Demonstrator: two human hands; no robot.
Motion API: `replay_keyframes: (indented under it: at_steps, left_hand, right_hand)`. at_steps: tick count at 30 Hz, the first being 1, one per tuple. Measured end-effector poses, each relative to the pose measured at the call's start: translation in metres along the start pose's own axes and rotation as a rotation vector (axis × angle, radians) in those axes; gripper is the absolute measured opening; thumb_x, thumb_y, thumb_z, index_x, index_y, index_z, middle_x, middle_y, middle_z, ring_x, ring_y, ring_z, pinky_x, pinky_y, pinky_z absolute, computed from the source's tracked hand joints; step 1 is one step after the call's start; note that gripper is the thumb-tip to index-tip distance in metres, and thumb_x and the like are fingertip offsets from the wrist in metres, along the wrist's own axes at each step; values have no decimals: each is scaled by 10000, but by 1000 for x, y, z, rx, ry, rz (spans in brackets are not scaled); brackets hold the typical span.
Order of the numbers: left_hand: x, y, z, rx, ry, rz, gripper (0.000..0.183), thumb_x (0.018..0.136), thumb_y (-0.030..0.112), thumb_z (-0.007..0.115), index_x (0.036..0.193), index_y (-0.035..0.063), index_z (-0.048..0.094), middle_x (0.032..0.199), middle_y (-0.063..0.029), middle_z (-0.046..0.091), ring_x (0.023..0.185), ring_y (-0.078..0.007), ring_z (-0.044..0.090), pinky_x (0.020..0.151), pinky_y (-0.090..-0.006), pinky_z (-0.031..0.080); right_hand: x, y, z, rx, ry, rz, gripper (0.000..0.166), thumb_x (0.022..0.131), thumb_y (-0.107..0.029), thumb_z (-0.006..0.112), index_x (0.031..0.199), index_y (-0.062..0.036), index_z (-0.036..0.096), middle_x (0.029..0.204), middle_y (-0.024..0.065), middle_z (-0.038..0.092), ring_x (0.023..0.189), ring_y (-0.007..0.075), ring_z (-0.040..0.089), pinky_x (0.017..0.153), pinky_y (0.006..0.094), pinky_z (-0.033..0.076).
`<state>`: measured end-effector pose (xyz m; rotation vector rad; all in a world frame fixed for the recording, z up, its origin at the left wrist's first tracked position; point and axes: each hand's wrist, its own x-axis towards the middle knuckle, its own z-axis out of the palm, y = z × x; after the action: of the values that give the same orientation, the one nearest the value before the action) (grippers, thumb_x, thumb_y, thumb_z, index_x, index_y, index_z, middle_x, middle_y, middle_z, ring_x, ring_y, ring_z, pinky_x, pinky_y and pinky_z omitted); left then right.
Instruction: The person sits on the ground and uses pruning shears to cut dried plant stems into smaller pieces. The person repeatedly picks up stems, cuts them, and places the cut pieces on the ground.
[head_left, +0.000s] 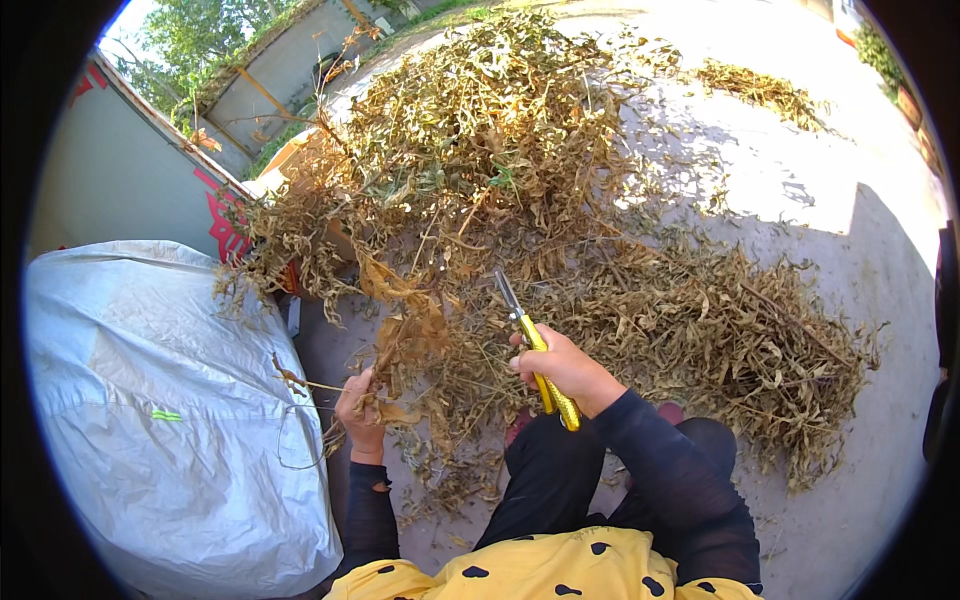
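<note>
My right hand (566, 367) grips yellow-handled pruning shears (534, 335) in front of my knees. Their narrow metal blades point up and away, and look nearly closed. To the left, my left hand (361, 412) is wrapped around the stems of a dried plant (409, 330) with large curled brown leaves. The shears' blades are to the right of this plant, apart from my left hand. Beyond both hands rises a big heap of dried leafy stalks (487, 112). A second, lower pile of withered plants (720, 322) spreads to the right on the ground.
A large silvery-white cover or sack (172, 420) bulges close on my left. Behind it stands a pale panel with red markings (142, 172). Bits of leaf lie scattered over the concrete ground (885, 300). A small bunch of stalks (761, 90) lies at the far right.
</note>
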<state>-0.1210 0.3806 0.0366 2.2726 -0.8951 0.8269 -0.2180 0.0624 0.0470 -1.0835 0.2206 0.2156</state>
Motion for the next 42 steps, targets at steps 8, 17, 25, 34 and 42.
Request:
replay_keyframes:
  at_steps: [8,17,25,34,42]
  left_hand:
    - [-6,-15,-1,-308,-104,-109,260,786,5,594,1039,-10,650,806,-64,626,695,-153,576,620,-261,452]
    - [-2,2,-1,-477,-203,-264,211,827,-7,561,1008,-26,669,760,-40,616,683,-103,557,605,-242,439]
    - [-9,-11,0,-550,-262,-348,220,814,-31,610,1027,-41,664,878,-54,642,714,-91,534,647,-232,434]
    - [-16,-13,14,-628,-280,-523,232,860,9,611,1088,-9,650,862,1,625,717,-51,522,606,-207,408]
    - [4,1,20,-1001,-155,-743,218,871,27,570,1075,-12,635,781,-77,645,650,-143,596,578,-252,473]
  right_hand:
    - [2,-2,-4,45,-144,-83,466,781,-119,596,1204,-8,434,857,28,532,752,108,514,702,259,429]
    - [0,-1,-7,-23,-141,-76,470,780,-137,612,1200,-6,447,863,24,518,764,99,504,703,256,422]
    - [-1,-3,-3,15,-147,-98,497,777,-143,622,1216,7,445,820,24,524,727,103,515,681,259,429]
    - [-4,-5,6,90,47,-92,190,758,-55,556,931,-2,499,611,26,491,477,106,472,454,280,410]
    - [-2,2,1,-122,-164,-133,402,783,-90,581,1155,-5,456,823,20,499,719,103,492,655,258,421]
